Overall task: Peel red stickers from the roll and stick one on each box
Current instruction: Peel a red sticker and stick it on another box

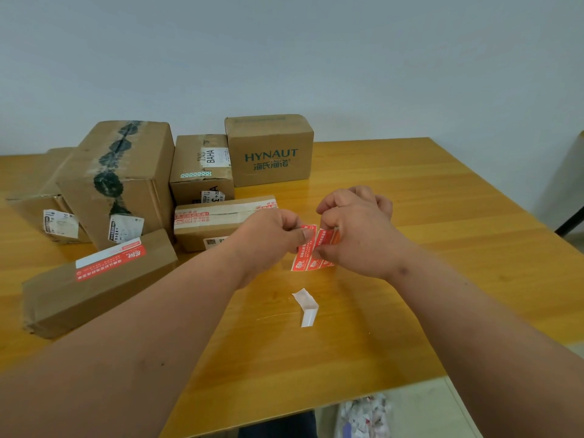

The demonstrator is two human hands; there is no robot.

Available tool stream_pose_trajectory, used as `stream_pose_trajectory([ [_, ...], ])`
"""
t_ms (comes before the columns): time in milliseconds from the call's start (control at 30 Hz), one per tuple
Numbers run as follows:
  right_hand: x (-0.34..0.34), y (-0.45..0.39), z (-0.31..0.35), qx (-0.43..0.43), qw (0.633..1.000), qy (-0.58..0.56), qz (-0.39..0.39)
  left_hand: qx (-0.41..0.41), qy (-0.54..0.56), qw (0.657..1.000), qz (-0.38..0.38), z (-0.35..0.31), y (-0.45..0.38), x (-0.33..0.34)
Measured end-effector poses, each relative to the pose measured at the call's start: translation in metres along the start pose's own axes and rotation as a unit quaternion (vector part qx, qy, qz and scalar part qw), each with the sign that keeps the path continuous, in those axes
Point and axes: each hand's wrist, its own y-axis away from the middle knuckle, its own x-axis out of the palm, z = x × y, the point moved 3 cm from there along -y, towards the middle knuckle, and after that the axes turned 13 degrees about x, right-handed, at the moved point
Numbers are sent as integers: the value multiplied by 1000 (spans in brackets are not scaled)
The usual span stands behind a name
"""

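Above the middle of the wooden table point(442, 248), my left hand point(271, 238) pinches the edge of a red sticker point(305, 251). My right hand point(354, 235) holds the red sticker strip point(327, 245) right beside it, fingers curled round it. Several cardboard boxes stand at the left and back. The flat box point(94, 286) nearest me carries a red sticker point(110, 262) on top. The low box point(215, 222) behind my left hand has red-printed tape. A tall box point(120, 181), a small labelled box point(202, 165) and a HYNAUT box point(271, 153) stand behind.
A folded white backing strip point(306, 306) lies on the table in front of my hands. Another box point(44, 203) sits at the far left. Crumpled paper scraps point(366, 415) lie on the floor past the table's near edge. A wall stands behind the boxes.
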Motion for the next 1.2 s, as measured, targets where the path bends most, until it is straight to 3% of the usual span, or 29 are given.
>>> stream_pose_trajectory([
  [133, 2, -3, 1, 4, 1000, 2, 14, 15, 39, 999, 3, 0, 3, -4],
  [500, 3, -4, 4, 7, 999, 16, 42, 14, -8, 1000, -2, 5, 2, -4],
  [900, 6, -1, 6, -22, 999, 21, 10, -22, 33, 999, -19, 15, 0, -3],
  [1200, -2, -9, 6, 27, 998, -6, 64, 9, 35, 999, -29, 6, 2, -5],
])
